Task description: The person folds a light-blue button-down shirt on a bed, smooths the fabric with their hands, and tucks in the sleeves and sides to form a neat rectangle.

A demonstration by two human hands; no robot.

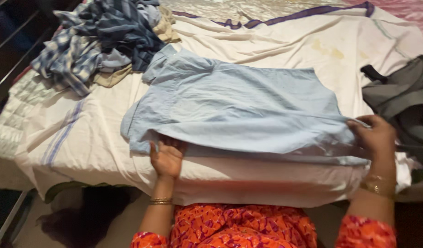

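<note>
Lying spread across the white sheet (285,59) on the bed, light blue shirt (239,110), collar end toward the left, near edge lifted off the sheet. Slipped under that near edge at the lower left, left hand (167,158), palm down, fingers (162,148) spread and partly covered by the cloth; whether pinching the fabric or only propping it up, hard to tell from here. Gold bangles (161,200) around the left wrist. Gripping the shirt's right corner, right hand (377,138), fingers closed on the fabric and pulling it taut along the bed's front edge; gold bangle (376,186) on that wrist too. Heaped at the upper left of the bed, well apart from both hands, a pile of clothes (99,41): blue checked cloth, dark blue, some beige. Lying at the right edge, just beside the right hand, grey garment (402,96) with a dark strap. Running across the far part of the sheet, a purple stripe (289,18). Showing at the bottom, orange patterned sleeves and dress (239,227).
</note>
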